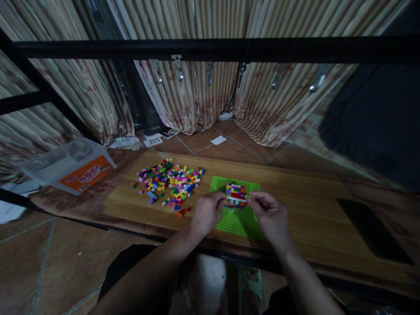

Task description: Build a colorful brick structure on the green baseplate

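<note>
A block of toy bricks (pixel 236 190) in rows of many colours is held just over the green baseplate (pixel 243 225); I cannot tell whether it touches the plate. My left hand (pixel 206 213) is closed on the block's left side, fingers pinched at its edge. My right hand (pixel 271 215) is closed at the opposite side, thumb and fingertips pinching a small yellow-green brick (pixel 248 196) against or close to the block's right edge. The fingertips hide part of that brick.
Loose bricks (pixel 179 180) in many colours lie spread on the wooden tabletop (pixel 295 197), left of the baseplate. A clear plastic box (pixel 52 168) with an orange label stands further left. On the right lies a dark flat slab (pixel 370 227). A black bar (pixel 210 50) crosses beyond the table.
</note>
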### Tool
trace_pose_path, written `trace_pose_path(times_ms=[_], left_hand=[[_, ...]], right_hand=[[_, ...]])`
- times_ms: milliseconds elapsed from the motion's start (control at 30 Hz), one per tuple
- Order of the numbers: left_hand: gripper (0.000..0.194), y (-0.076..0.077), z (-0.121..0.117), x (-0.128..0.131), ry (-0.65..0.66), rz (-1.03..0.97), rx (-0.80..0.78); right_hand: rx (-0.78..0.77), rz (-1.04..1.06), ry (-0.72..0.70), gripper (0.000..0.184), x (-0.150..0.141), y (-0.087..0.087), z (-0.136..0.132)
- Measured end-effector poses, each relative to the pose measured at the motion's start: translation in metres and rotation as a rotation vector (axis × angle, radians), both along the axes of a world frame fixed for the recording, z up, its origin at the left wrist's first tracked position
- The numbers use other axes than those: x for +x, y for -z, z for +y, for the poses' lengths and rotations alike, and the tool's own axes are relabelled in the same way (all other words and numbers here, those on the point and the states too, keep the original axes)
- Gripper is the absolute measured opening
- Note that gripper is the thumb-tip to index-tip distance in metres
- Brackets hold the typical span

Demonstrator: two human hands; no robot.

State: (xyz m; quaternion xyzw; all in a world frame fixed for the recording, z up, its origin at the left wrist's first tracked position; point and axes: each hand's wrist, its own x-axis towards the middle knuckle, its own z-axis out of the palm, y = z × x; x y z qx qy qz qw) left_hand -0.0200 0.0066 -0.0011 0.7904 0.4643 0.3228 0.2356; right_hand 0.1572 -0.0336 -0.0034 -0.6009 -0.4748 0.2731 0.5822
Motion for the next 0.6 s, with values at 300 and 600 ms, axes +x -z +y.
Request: trace_pose_path(times_ms=[300, 600], left_hand=[[0.022, 0.016, 0.002, -0.003, 0.015, 0.186, 0.163], [0.021, 0.014, 0.002, -0.005, 0.096, 0.299, 0.313]], right_hand=[[0.003, -0.009, -0.004, 0.017, 0.001, -0.004, -0.002], [-0.003, 0.005, -0.005, 0.015, 0.001, -0.003, -0.003]])
